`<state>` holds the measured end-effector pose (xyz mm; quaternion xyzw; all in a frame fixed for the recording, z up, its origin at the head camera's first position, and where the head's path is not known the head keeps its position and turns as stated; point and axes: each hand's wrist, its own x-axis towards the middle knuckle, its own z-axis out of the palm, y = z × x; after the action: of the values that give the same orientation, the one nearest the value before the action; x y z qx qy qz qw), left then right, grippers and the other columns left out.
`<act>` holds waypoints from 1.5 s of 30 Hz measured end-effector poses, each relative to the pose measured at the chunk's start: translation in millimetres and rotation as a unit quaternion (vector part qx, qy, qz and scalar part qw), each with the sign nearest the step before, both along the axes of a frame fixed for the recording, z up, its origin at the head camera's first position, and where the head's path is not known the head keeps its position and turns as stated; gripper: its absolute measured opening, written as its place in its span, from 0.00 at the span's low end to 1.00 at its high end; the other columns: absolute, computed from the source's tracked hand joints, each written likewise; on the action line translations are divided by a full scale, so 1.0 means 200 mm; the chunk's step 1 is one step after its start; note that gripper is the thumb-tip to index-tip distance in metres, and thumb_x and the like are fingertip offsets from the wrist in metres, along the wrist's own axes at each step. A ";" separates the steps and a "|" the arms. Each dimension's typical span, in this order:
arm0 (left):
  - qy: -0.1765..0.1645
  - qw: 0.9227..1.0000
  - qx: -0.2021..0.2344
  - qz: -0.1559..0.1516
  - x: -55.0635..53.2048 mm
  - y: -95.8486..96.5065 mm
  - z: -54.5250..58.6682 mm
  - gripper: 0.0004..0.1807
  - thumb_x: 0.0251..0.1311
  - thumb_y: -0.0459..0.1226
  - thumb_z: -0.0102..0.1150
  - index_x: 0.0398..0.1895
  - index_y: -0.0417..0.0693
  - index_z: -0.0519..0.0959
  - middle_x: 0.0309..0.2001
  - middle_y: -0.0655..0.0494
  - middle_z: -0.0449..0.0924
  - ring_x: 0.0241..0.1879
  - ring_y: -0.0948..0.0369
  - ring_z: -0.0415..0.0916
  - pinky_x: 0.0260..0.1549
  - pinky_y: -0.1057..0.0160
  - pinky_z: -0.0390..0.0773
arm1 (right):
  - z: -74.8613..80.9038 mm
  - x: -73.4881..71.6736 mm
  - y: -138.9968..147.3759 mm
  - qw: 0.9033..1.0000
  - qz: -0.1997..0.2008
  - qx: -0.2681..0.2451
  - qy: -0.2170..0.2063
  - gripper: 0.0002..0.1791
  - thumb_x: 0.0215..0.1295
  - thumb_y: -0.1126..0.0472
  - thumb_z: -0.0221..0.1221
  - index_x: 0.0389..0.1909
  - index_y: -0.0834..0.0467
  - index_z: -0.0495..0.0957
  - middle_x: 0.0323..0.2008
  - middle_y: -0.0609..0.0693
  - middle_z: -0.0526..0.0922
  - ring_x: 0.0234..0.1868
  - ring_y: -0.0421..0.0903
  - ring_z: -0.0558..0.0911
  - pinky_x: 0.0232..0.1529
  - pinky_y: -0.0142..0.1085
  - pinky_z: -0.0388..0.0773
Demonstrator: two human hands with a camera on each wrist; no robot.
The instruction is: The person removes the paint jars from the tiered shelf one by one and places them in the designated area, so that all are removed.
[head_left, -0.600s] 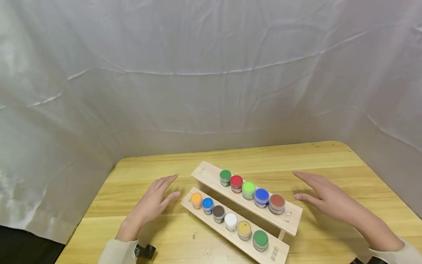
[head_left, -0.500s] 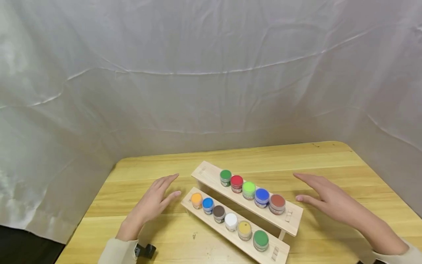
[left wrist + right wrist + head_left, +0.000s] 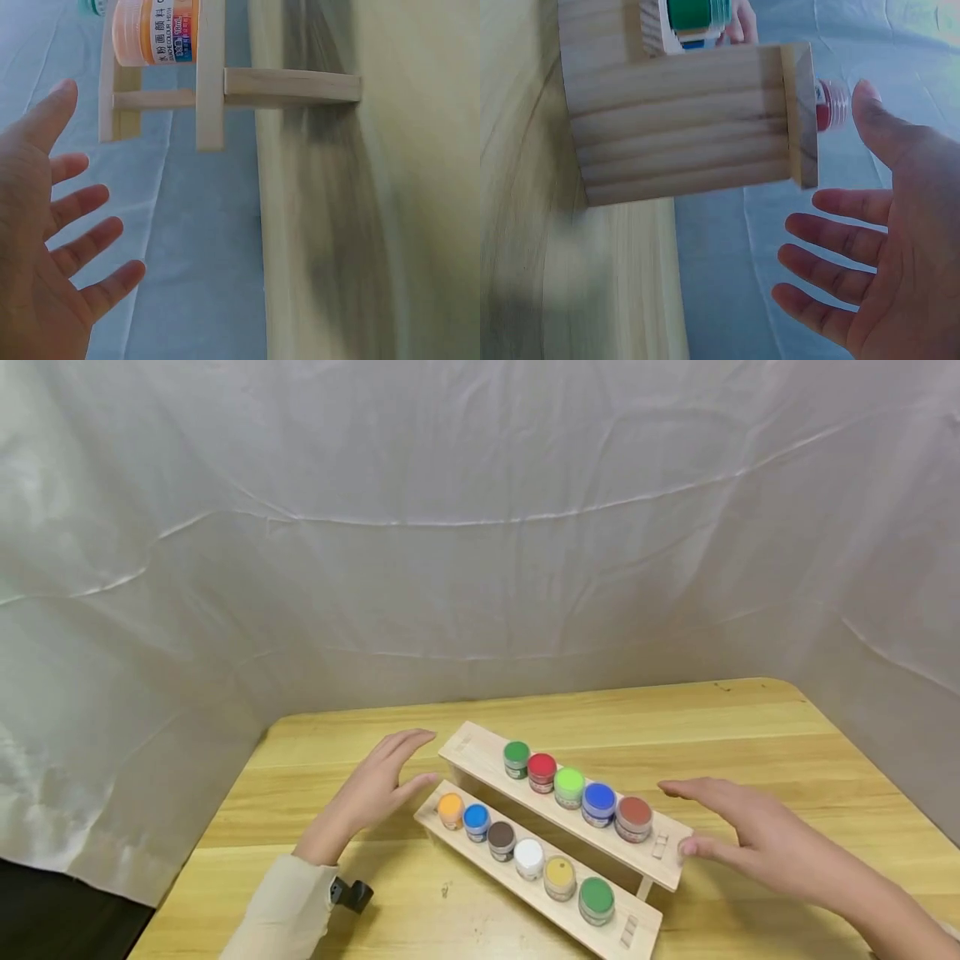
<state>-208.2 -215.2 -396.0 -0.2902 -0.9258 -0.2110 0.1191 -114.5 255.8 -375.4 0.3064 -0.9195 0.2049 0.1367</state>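
A two-tier pale wooden rack [image 3: 468, 741] stands at a slant on the table, bearing capped jars of paint. Its upper shelf holds several jars, from a green paint jar [image 3: 516, 760] to a reddish-brown one at the right. Along the lower shelf, the row starts with an orange paint jar [image 3: 450, 811] and finishes with a green one. My left hand [image 3: 375, 789], fingers spread, is close beside the rack's left end, holding nothing. At the opposite end is my right hand [image 3: 757, 835], extended and unloaded; its thumb overlaps the upper shelf's right corner in the head view.
The wooden table [image 3: 337, 918] has a rounded far corner at the right. Grey sheeting [image 3: 480, 593] hangs behind and at both sides. A small black device [image 3: 351, 894] is strapped at the left wrist by the sleeve [image 3: 288, 902].
The left hand has moved right and slightly away, nearer the rack's left end. My right hand has come left and a little lower, toward the right end. The jars keep their places on the rack.
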 end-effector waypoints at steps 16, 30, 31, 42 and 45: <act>-0.055 0.994 -0.025 -0.093 -0.23 0.17 0.09 0.36 0.52 0.61 0.66 0.64 0.60 0.75 0.66 0.57 0.69 0.66 0.55 0.62 0.64 0.46 0.60 | -0.03 0.04 -0.09 0.999 0.031 0.004 0.017 0.40 0.47 0.38 0.71 0.61 0.48 0.73 0.52 0.32 0.75 0.47 0.33 0.76 0.46 0.38 0.77; -0.087 0.989 -0.006 -0.123 -0.26 0.17 0.11 0.33 0.49 0.57 0.70 0.59 0.57 0.80 0.64 0.59 0.73 0.65 0.56 0.66 0.63 0.47 0.62 | 0.00 0.04 -0.15 0.999 -0.013 0.036 0.037 0.35 0.47 0.32 0.69 0.56 0.43 0.77 0.52 0.29 0.71 0.49 0.35 0.75 0.45 0.41 0.78; -0.085 0.989 -0.004 -0.123 -0.26 0.17 0.11 0.33 0.49 0.57 0.71 0.58 0.57 0.80 0.63 0.59 0.73 0.65 0.57 0.66 0.63 0.47 0.62 | 0.00 0.04 -0.15 0.998 -0.012 0.037 0.045 0.35 0.47 0.32 0.69 0.55 0.43 0.77 0.52 0.30 0.71 0.48 0.35 0.75 0.45 0.41 0.78; -0.055 0.992 0.024 -0.115 -0.24 0.13 0.08 0.31 0.48 0.53 0.73 0.57 0.56 0.82 0.61 0.60 0.75 0.64 0.57 0.66 0.64 0.47 0.61 | 0.02 -0.01 -0.12 0.994 -0.016 0.042 0.099 0.30 0.51 0.41 0.72 0.53 0.49 0.80 0.51 0.39 0.77 0.49 0.43 0.78 0.43 0.45 0.79; -0.047 0.992 0.026 -0.113 -0.22 0.12 0.08 0.30 0.49 0.53 0.73 0.57 0.55 0.82 0.61 0.59 0.75 0.64 0.56 0.66 0.64 0.47 0.61 | 0.02 -0.03 -0.11 0.994 -0.019 0.040 0.103 0.28 0.51 0.42 0.72 0.52 0.50 0.80 0.50 0.41 0.78 0.49 0.44 0.77 0.44 0.47 0.79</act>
<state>-253.1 -191.0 -380.7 -0.3794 -0.8859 -0.2605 0.0584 -119.8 234.1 -371.5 0.3136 -0.9135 0.1328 0.2227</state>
